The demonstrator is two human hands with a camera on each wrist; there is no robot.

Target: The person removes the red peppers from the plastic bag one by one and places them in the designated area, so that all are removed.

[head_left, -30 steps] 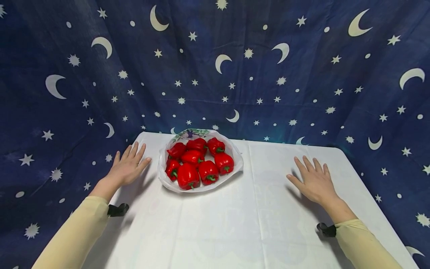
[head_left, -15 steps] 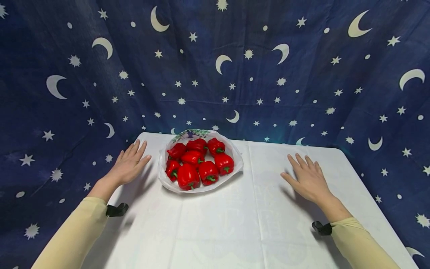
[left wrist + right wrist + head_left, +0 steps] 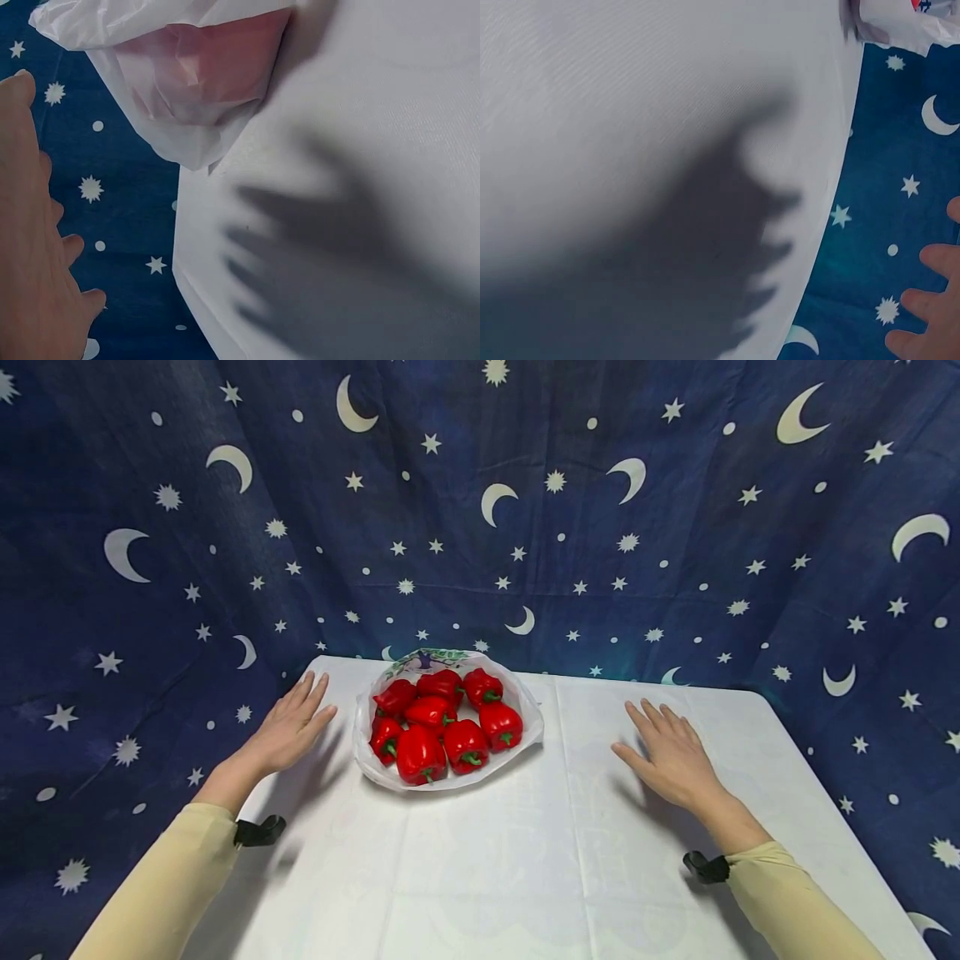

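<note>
A white plastic bag [image 3: 531, 718], its mouth spread wide, sits toward the back of the table, left of centre. Several red bell peppers [image 3: 421, 753] with green stems lie inside it. My left hand [image 3: 285, 731] hovers just left of the bag, fingers straight and holding nothing. To the right of the bag, across a stretch of tabletop, my right hand [image 3: 671, 760] is held above the table with fingers extended and nothing in them. The left wrist view shows the bag's side [image 3: 187, 82], peppers showing pink through the plastic.
A white cloth covers the table [image 3: 487, 877], with fold creases running across it. Behind and on both sides hangs a dark blue curtain [image 3: 450, 485] patterned with moons and stars. Both hands cast shadows on the cloth.
My right hand has drifted left, toward the bag, and slightly away from the table's right edge. My left hand has barely shifted. The bag and peppers have stayed put.
</note>
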